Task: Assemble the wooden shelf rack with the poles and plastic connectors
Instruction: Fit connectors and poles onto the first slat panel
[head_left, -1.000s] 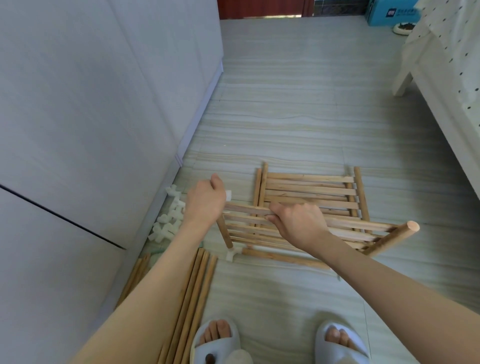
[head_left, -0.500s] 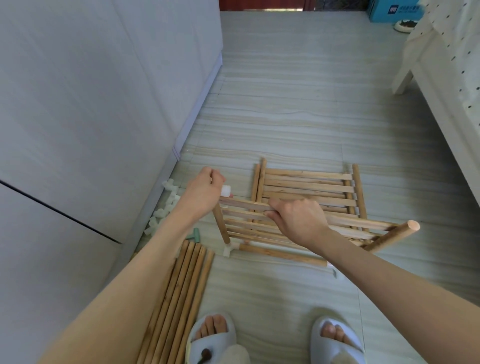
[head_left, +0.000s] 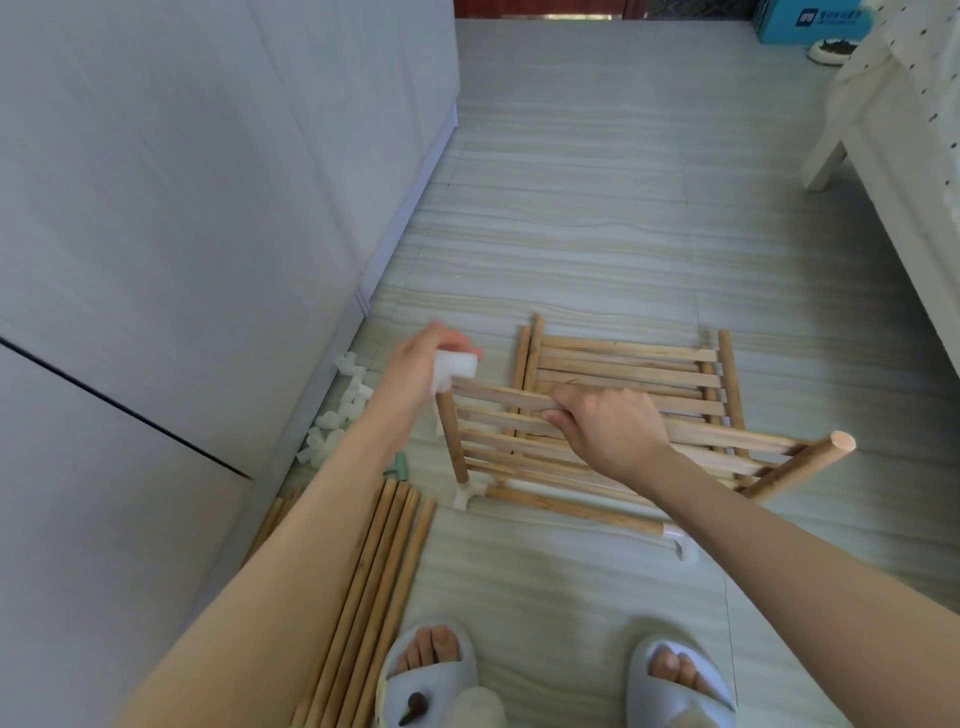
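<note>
The wooden shelf rack (head_left: 597, 452) stood half-built on the floor (head_left: 597, 218), slats running left to right; the right hand (head_left: 608, 423) gripped its top slat; the left hand (head_left: 426, 364), nearer the left post (head_left: 451, 441), pinched a white plastic connector (head_left: 454, 366) directly above the post's top.

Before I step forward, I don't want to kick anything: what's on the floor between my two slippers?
Nothing: in the head view, only bare floor tile shows between the left slipper and the right slipper.
</note>
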